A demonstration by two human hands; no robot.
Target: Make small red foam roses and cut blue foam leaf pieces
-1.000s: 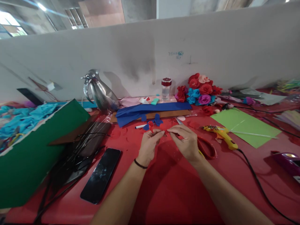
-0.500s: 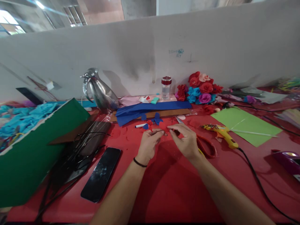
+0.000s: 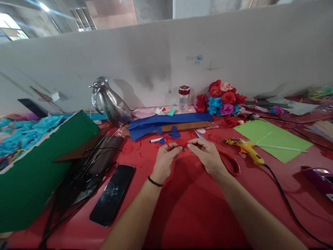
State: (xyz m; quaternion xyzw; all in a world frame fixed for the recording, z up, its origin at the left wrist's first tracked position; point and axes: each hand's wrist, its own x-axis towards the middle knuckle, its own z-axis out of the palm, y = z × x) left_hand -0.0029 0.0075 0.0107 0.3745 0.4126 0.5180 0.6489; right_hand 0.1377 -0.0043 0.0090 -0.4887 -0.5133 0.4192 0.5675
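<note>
My left hand [image 3: 166, 159], a dark band at its wrist, is closed on a small red paper piece [image 3: 182, 142] above the red table. From the other side, my right hand [image 3: 205, 154] pinches the right edge of the same piece between thumb and forefinger. A small red paper flower [image 3: 167, 139] shows just above the left fingers. Blue paper petals [image 3: 174, 132] and a white marker [image 3: 156, 140] lie behind my hands. Red-handled scissors [image 3: 231, 163] lie beside and partly under my right hand.
A black phone [image 3: 112, 195] and a green box [image 3: 52, 173] are on the left. Behind stand a steel jug [image 3: 114, 104], a jar [image 3: 184, 97] and paper flowers [image 3: 227, 98]. A yellow glue gun [image 3: 247, 149] with a trailing cable lies right, beside green paper [image 3: 275, 139].
My right hand has turned slightly, its fingers lower and closer round the paper's edge. The red piece now looks flatter between my hands. My left hand has barely moved.
</note>
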